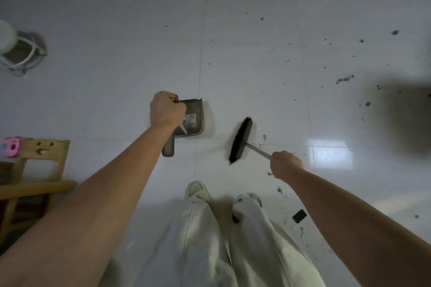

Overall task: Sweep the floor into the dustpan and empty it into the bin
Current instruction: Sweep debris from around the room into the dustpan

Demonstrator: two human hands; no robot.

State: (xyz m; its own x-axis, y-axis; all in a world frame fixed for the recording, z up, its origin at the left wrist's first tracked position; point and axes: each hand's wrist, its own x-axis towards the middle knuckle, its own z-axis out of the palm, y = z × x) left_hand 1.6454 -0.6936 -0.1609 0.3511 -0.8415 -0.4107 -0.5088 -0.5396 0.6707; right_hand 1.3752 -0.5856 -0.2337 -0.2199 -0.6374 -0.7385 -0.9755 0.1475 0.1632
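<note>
Floor: pale glossy tiled floor (256, 53), dark debris (345, 79) scattered right.
Left hand (166, 109): gripping grey plastic dustpan (192, 119) handle; light, rigid.
Right hand (285, 164): clenched on black-bristled broom (240, 143) shaft; bristles flexible.

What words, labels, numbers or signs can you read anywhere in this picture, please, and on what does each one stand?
No text can be read.
Sticker on the dustpan, held by the left hand: coloured, too blurred to read.
Pink object on the wooden chair: any print is too blurred.
Chair back: a cut-out smiling face, no letters.
Broom in the right hand: no marking visible.
</note>
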